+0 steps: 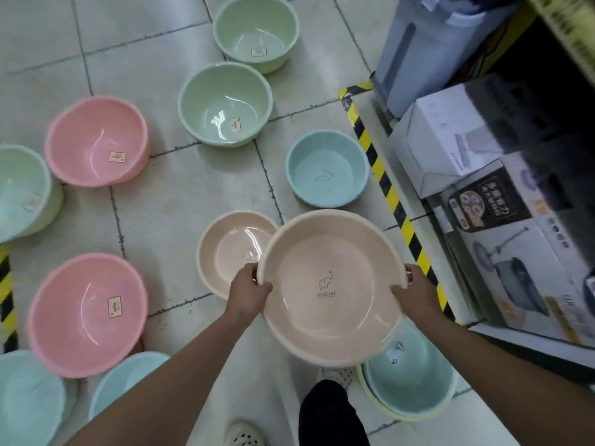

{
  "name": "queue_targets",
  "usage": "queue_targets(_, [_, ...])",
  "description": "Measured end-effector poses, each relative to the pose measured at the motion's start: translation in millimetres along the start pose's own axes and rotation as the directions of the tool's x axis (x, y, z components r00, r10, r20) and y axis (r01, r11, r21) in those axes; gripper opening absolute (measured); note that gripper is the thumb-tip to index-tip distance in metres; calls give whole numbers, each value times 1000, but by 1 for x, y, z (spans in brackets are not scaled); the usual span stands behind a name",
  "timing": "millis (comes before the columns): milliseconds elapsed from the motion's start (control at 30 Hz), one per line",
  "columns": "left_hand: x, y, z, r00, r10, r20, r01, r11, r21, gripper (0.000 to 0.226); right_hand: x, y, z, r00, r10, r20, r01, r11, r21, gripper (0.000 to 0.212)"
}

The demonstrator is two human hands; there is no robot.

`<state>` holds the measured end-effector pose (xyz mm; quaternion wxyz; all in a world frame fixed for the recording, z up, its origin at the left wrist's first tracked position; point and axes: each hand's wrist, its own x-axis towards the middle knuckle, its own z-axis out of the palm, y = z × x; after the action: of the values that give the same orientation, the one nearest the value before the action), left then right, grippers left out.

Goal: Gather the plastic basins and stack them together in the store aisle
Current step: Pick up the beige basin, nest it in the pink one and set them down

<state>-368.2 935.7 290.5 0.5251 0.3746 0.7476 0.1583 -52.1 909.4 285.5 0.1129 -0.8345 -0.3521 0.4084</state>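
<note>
I hold a beige basin (331,284) with an elephant logo above the floor. My left hand (249,292) grips its left rim and my right hand (417,296) grips its right rim. It overlaps a second beige basin (231,249) that rests on the tiles to its left. Below the held basin, a blue basin nested in a pale yellow one (410,378) sits by my feet. A small blue basin (326,169) stands just beyond.
Two green basins (225,104) (256,32) lie farther ahead, two pink ones (96,140) (87,313) to the left, and mint and blue ones (22,194) (29,400) at the left edge. Yellow-black floor tape (389,191) borders a shelf of boxes (457,140) on the right.
</note>
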Motion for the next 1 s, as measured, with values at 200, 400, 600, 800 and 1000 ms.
queue_targets(200, [42,31,44,997,69,35,-72,991,108,27,50,12,-19,991,131,19,-132,987,87,42])
queue_targets(400, [109,14,86,994,85,67,-97,973,208,33,115,38,5,994,105,-19,-106,994,-13,36])
queue_targets(600, [172,-28,129,997,58,49,-68,974,215,27,173,78,52,995,95,-41,-98,992,-79,33])
queue_targets(800, [212,-62,159,994,85,72,-100,964,245,29,205,116,89,994,101,-34,-105,984,-145,32])
queue_targets(1000, [233,-85,176,995,79,53,-89,966,243,39,219,134,111,991,132,-8,-131,976,-174,33])
